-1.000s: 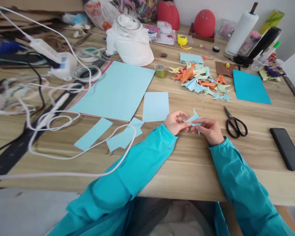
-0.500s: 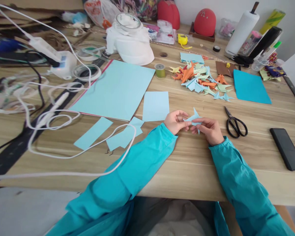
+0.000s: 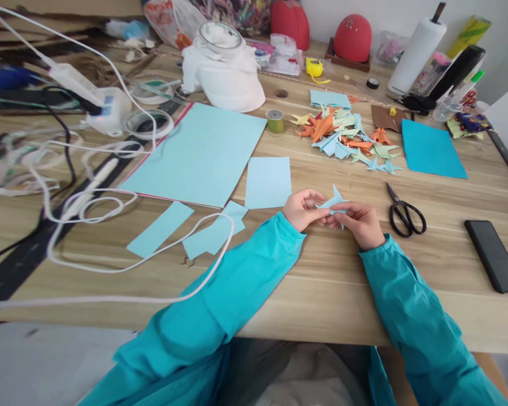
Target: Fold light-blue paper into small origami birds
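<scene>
Left hand [image 3: 300, 209] and right hand [image 3: 361, 224], fingers [image 3: 347, 207] nearly closed, pinch a folded blue paper piece [image 3: 332, 201] between them above the bench [image 3: 322, 304]; scissors [image 3: 398, 202] lie to the right, a pile of folded papers [image 3: 336, 135] beyond.

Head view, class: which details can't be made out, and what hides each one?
Head view: middle of the folded light-blue paper, covered by the left hand and right hand.
Head view: number of pieces in the folded-paper pile; they overlap.
Head view: print on the purple wrapper, too small and blurred.
Head view: upper end of the right sleeve, cut off by the bottom edge.
</scene>
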